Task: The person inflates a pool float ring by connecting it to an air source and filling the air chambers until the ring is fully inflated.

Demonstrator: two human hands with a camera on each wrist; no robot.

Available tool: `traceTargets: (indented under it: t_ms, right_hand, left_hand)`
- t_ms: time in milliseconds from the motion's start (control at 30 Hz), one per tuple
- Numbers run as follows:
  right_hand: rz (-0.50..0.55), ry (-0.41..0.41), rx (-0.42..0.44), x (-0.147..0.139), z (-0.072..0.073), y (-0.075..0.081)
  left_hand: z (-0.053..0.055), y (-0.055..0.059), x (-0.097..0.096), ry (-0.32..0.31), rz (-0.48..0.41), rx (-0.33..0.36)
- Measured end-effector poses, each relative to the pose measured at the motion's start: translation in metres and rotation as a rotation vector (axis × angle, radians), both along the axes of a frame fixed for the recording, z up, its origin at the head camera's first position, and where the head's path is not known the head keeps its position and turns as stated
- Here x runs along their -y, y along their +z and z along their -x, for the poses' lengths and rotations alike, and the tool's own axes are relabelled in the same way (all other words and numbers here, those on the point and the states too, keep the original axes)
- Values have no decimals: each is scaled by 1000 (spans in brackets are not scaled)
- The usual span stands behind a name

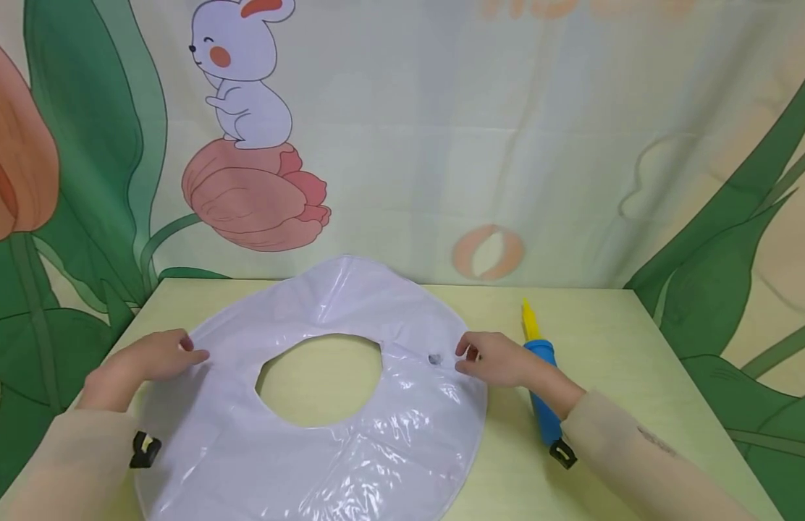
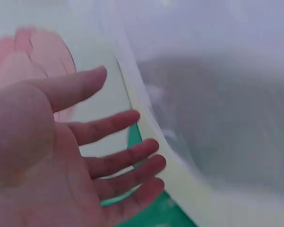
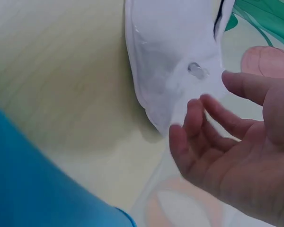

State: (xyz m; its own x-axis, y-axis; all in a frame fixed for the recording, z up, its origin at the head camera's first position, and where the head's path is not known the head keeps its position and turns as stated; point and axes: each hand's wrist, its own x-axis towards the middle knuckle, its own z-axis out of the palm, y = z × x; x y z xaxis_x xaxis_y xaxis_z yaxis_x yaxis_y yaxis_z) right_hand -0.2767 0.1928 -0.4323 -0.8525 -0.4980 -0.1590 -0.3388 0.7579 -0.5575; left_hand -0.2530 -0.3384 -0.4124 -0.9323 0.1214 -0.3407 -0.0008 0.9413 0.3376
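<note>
A pale lilac swim ring (image 1: 402, 449), glossy and creased, lies on the table with its round hole toward the middle. Its small clear valve (image 1: 434, 359) is on the right side; the right wrist view also shows the valve (image 3: 197, 71). Over the ring's upper left edge is my left hand (image 1: 158, 356), thumb and fingers spread apart with nothing between them. At the right edge, just beside the valve, my right hand (image 1: 496, 358) has loosely bent fingers and holds nothing. Partly behind the right forearm lies a blue hand pump (image 1: 542, 416) with a yellow nozzle (image 1: 530, 320).
The pale yellow table (image 1: 604, 325) ends at a printed curtain (image 1: 402, 145) with a rabbit and flowers. Black clips (image 1: 145, 450) show at both wrists. Close in the right wrist view, the blue pump (image 3: 38, 179) fills the lower left.
</note>
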Motion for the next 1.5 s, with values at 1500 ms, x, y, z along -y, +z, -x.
traceTargets:
  t_ms: [1500]
  right_hand:
    - [51, 38, 244, 27, 14, -26]
  left_hand:
    - [35, -50, -268, -523, -84, -186]
